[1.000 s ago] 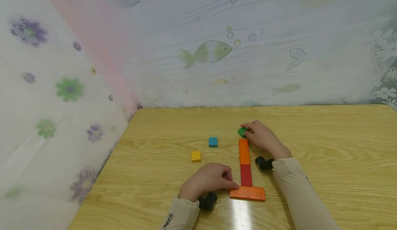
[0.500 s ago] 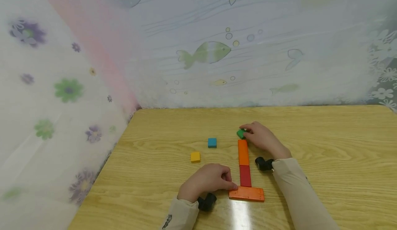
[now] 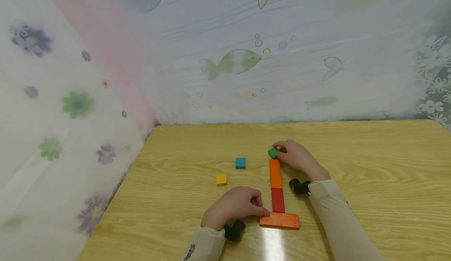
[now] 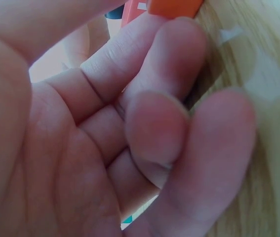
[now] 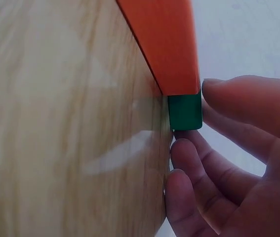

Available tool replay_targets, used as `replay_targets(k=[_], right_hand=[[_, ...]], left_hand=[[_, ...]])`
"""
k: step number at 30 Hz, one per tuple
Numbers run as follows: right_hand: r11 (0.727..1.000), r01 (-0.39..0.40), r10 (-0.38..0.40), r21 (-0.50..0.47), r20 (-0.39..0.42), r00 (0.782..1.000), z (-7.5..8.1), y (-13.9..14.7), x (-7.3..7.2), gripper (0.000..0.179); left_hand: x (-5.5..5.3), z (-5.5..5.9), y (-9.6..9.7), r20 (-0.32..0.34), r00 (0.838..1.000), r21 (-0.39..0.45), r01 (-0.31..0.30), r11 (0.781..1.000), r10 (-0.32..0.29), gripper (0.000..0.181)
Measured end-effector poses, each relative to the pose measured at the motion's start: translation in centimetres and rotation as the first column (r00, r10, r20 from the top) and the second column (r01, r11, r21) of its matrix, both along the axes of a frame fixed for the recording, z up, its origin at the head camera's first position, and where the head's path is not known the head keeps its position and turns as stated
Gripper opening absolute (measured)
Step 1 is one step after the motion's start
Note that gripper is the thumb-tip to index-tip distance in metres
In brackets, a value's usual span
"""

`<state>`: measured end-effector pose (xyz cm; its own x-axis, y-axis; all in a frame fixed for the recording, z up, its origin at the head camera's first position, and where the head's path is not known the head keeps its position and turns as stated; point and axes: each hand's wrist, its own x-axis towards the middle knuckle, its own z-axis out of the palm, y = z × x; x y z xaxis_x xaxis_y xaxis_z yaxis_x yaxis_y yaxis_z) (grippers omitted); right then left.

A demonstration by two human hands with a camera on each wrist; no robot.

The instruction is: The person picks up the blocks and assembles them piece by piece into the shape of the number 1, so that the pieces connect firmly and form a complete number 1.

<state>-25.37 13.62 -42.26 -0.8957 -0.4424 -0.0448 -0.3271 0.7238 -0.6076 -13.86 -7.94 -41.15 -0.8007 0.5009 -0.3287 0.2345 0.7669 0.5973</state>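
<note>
My right hand (image 3: 297,157) pinches a small green block (image 3: 271,152) between thumb and fingers at the far end of an upright orange block (image 3: 275,173). In the right wrist view the green block (image 5: 185,112) sits on the table close against the orange block's end (image 5: 169,49). A red block (image 3: 278,200) continues that line toward me. It meets a wider orange block (image 3: 280,221) lying crosswise. My left hand (image 3: 237,204) has its fingers curled, and its thumb and index finger hold the left end of this crosswise block (image 4: 174,7).
A blue square block (image 3: 240,163) and a yellow square block (image 3: 221,179) lie on the wooden table (image 3: 169,206), left of the line. Black wrist devices (image 3: 299,186) sit under both wrists. Patterned curtains (image 3: 176,57) border the table's back and left.
The head view has tilted slightly, shifting everything a little down and left. My hands and the blocks hold nearly the same positions relative to one another.
</note>
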Motion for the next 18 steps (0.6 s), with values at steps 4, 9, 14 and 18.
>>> replay_targets(k=[4, 9, 14, 18], right_hand=[[1.000, 0.001, -0.001, -0.003, 0.000, 1.000, 0.00, 0.02, -0.04, 0.035], [1.000, 0.008, -0.008, -0.005, 0.003, 1.000, 0.01, 0.11, 0.21, 0.034], [1.000, 0.003, -0.003, -0.012, 0.015, 1.000, -0.03, 0.20, 0.29, 0.035], [1.000, -0.008, 0.008, -0.016, 0.015, 1.000, -0.05, 0.27, 0.18, 0.034]], left_hand=[[0.03, 0.11, -0.01, -0.016, 1.000, 0.005, 0.006, 1.000, -0.006, 0.025], [0.25, 0.28, 0.02, -0.014, 1.000, 0.007, 0.000, 1.000, 0.000, 0.025], [0.26, 0.22, 0.05, -0.015, 1.000, 0.006, 0.003, 1.000, -0.003, 0.025], [0.16, 0.13, 0.00, -0.021, 1.000, 0.006, 0.013, 1.000, -0.013, 0.025]])
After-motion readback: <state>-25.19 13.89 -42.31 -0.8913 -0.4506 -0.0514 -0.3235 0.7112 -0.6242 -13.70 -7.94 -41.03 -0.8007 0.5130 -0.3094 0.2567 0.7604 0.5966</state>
